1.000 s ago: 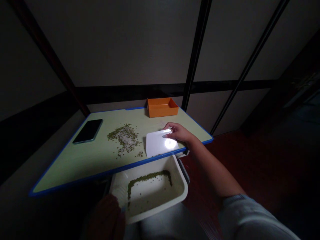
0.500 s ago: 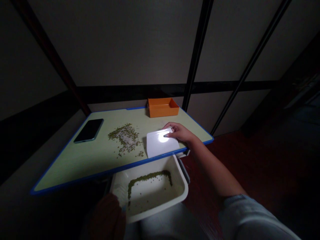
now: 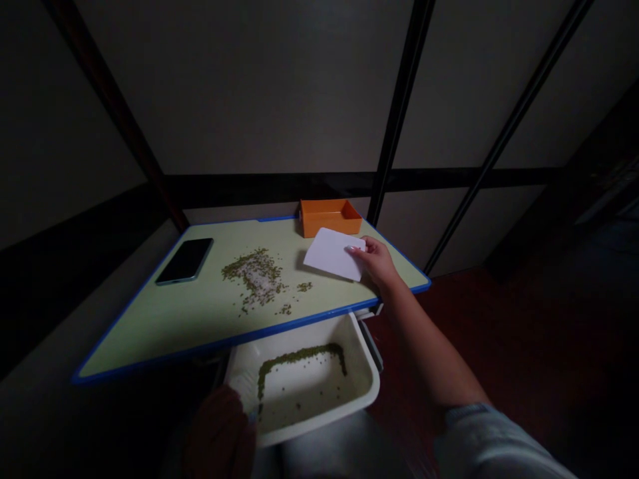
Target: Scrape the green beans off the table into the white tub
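My right hand (image 3: 378, 261) pinches the right edge of a flat, glossy white card (image 3: 332, 254), which looks like a plastic scraper. The card is tilted just above the tabletop, right of a scattered pile of small green beans mixed with whitish grains (image 3: 259, 278). Two little clusters of green beans (image 3: 304, 287) lie between the pile and the card. Below the table's front edge, a white plastic basin (image 3: 367, 392) holds a line of green beans (image 3: 304, 354) along its inner walls. My left hand (image 3: 219, 432), in deep shadow, is closed at the basin's left side.
The pale yellow-green table (image 3: 164, 326) has a blue rim. At its left lies a black-screened phone (image 3: 186, 260). An orange open box (image 3: 329, 219) stands at the back right, just behind the card. Panelled doors (image 3: 279, 86) rise behind the table.
My right hand has lifted the white card off the front edge and moved it back and right, tilting it. A small bean cluster shows where the card was. My left hand stays by the basin.
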### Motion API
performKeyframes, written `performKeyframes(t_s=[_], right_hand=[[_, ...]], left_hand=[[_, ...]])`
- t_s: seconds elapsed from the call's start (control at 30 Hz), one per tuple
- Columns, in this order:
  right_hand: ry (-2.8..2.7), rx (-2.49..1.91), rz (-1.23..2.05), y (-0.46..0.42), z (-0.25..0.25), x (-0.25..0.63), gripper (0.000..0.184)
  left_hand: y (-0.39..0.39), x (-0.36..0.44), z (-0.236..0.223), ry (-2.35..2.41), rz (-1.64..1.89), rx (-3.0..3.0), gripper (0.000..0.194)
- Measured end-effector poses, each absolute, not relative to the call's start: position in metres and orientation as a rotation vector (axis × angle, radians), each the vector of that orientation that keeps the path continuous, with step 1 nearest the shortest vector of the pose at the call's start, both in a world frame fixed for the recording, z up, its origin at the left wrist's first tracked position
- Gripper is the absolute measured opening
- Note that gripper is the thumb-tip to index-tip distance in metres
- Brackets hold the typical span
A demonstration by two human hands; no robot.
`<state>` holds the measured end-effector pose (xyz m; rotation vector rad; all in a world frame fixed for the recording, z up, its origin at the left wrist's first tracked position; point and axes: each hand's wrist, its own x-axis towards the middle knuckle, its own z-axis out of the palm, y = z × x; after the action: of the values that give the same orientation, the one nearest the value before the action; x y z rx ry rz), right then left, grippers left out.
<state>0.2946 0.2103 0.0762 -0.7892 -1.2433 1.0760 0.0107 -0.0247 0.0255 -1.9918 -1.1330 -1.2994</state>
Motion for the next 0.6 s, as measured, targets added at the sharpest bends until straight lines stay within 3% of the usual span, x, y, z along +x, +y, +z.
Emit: performKeyframes(t_s=[0.6], right_hand=[[-1.535,-1.009,0.796,0.199,0.064,0.283,0.03]], left_hand=[[-0.025,0.022,0.044,-1.046,-1.256,-2.045,0.02]])
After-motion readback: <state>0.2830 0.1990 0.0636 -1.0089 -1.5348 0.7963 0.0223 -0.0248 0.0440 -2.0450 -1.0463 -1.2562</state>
